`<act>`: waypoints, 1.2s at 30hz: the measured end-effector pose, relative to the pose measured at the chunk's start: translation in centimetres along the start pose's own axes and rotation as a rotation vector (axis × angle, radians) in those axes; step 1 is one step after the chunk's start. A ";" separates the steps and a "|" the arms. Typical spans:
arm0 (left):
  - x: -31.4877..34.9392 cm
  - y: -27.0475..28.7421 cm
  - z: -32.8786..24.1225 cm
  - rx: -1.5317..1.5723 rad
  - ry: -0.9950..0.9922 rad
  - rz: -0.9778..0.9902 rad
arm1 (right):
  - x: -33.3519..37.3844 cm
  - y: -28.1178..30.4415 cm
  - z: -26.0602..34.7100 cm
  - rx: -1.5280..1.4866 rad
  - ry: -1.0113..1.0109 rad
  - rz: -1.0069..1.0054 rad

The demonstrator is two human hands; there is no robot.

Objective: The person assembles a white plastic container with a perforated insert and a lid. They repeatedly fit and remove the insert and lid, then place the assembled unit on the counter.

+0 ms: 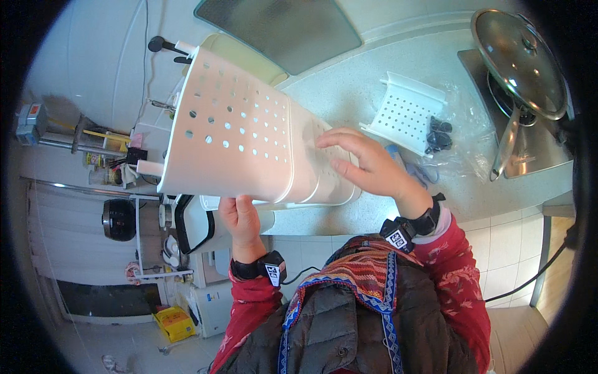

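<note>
A long white plastic rack (240,124) with rows of round holes stretches in front of me, tilted, above the counter's near edge. My left hand (242,221) grips its lower edge, thumb in front and the other fingers hidden behind. Over the rack's right-hand part, my right hand (367,163) is open, its fingers outstretched at the surface; whether they press on it I cannot tell. At the rack's left end, white pegs (149,167) stick out, and a black caster-like piece (157,44) shows at the upper corner.
On the counter (349,93) lie a smaller white perforated panel (408,106), black caster-like parts (440,136) and a clear plastic bag (470,140). A lidded pan (520,59) stands on the stove at right, handle toward me. A dark board (286,31) is at the back.
</note>
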State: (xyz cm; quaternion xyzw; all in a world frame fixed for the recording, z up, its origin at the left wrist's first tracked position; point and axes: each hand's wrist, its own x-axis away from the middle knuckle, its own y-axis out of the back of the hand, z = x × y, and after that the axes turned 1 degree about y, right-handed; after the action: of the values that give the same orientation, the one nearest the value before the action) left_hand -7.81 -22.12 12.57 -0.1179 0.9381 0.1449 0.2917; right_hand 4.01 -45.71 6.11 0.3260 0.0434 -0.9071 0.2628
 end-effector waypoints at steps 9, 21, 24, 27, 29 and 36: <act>2.4 1.4 -1.0 -0.125 0.075 -0.112 | -1.1 -1.2 -1.0 0.006 0.022 0.031; 2.8 0.6 -2.9 -0.584 0.204 0.177 | -4.5 -2.6 -1.6 0.519 0.188 -0.106; 2.3 0.5 -3.4 -0.544 0.283 0.218 | -5.0 -2.8 -1.9 0.728 0.265 -0.144; 1.4 0.9 -4.2 -0.677 0.276 0.411 | -5.4 -3.2 -1.9 0.816 0.258 -0.134; 1.0 0.9 -4.3 -0.665 0.238 0.436 | -5.5 -3.4 -1.8 0.830 0.229 -0.140; -0.2 1.6 -4.1 -0.516 0.153 0.407 | -5.1 -3.4 -0.8 0.920 0.208 -0.089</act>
State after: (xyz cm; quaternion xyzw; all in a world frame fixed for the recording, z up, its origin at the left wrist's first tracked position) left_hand -10.28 -21.96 16.27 -0.0088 0.8939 0.4236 0.1463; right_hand 6.04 -40.31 8.33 0.4955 -0.3230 -0.8050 0.0461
